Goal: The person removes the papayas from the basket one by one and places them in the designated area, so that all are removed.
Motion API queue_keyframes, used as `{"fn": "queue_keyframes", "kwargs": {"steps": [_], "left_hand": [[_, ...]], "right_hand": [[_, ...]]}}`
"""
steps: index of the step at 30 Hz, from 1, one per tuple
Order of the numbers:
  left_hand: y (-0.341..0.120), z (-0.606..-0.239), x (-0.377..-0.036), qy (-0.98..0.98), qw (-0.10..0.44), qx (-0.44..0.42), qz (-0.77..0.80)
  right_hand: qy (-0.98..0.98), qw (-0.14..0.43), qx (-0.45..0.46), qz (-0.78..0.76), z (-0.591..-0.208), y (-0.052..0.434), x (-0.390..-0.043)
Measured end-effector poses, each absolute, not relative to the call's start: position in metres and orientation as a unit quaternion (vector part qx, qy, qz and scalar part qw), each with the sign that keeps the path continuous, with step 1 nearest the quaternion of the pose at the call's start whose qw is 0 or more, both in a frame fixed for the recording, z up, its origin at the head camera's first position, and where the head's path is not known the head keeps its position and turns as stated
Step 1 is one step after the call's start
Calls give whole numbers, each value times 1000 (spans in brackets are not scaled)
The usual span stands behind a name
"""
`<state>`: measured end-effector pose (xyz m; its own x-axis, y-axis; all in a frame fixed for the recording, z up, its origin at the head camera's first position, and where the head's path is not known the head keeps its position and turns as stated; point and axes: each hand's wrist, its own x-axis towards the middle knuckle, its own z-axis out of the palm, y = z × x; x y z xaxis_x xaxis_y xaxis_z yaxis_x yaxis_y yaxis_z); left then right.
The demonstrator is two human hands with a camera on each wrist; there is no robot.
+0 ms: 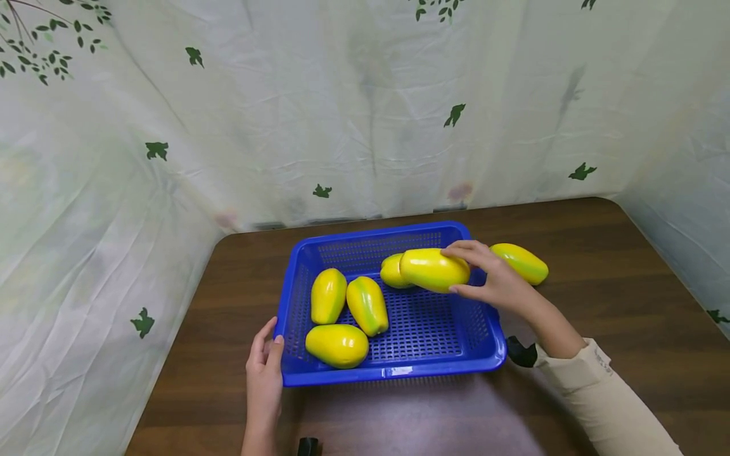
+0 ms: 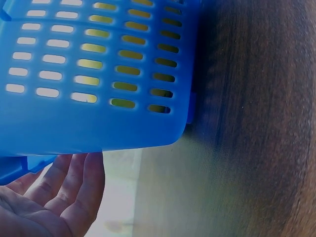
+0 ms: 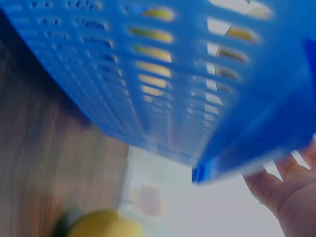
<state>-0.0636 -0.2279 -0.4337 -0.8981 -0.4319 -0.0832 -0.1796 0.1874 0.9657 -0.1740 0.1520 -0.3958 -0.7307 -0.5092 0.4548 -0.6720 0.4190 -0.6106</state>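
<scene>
My right hand (image 1: 495,278) curls round a smooth, glossy yellow papaya (image 1: 435,270), holding it over the perforated blue plastic basket (image 1: 393,372). My left hand (image 1: 264,373), fingers straight, rests against the basket's rounded front-left corner on the dark wood-grain table (image 1: 599,316).

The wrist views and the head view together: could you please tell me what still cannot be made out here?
- Right wrist view: motion blur smears the blue basket; the right hand is cut off by the frame edge, its hold unseen.
- Left wrist view: the basket wall fills the frame; fruit shows only through slots.
- Head view: the held fruit hides most of the fruit behind it.
</scene>
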Motion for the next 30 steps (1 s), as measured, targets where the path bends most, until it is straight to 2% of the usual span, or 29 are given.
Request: {"fn": "queue_keyframes", "kwargs": {"steps": [19,26,30], "left_hand": [[-228,-434,-64,-770,105,199,-596],[-228,-433,-63,-769,104,199,-599],[-227,-432,-64,-769,113,200,-596]], "right_hand": [[-849,158,265,429,-393,204,-151],[-857,174,241,421,-370,204,-129],[-856,179,231,428,-376,213,-127]]}}
